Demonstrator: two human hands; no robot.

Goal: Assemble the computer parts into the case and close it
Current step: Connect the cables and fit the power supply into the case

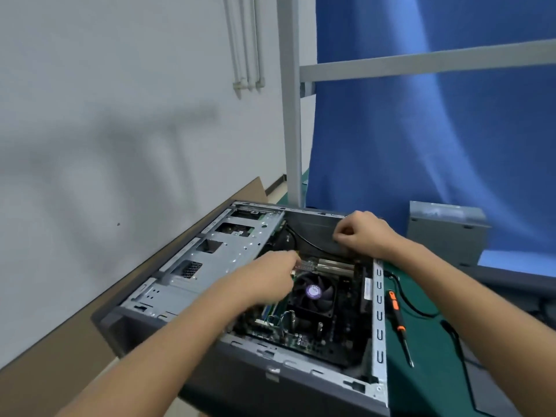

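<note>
Inside the open case [378, 311] on the green mat [421, 386], your right hand [364, 233] curls its fingers on the black power supply [313, 233], while your left hand [270, 275] reaches beside the fan [314, 291], its grip too blurred to tell.

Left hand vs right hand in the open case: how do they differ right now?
The left hand reaches low into the open grey metal computer case, beside the black cooler fan; the right hand sits higher, at the far end.
Right-hand fingers curl on the black rectangular block; left-hand fingers are blurred, grip unclear.
Shared: both bare, both at the case; neither holds the orange-and-black screwdriver.
</note>
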